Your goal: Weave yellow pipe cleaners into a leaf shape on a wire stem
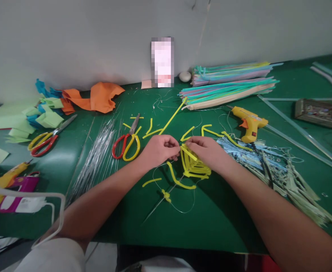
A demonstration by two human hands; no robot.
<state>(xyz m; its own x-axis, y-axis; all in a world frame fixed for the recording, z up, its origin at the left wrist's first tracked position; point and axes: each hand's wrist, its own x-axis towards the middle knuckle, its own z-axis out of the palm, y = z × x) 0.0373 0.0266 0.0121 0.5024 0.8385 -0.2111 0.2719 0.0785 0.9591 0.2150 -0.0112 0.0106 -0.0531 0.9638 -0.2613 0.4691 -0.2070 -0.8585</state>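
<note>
A yellow ribbed piece built of pipe cleaners lies on the green table in front of me. My right hand is closed on its upper edge, the fingertips partly hidden. At the piece's left edge, my left hand is pinched; whatever it holds is too small to make out. A loose yellow strip crosses the piece between the hands. Below lie a curved yellow pipe cleaner and a thin wire with a small yellow knot on it. Red-and-yellow scissors lie left of my left hand.
Silvery wires spread at left, near a second pair of scissors and orange paper. Behind are pipe-cleaner bundles and a blurred phone. A yellow glue gun and pale blue tassels lie right.
</note>
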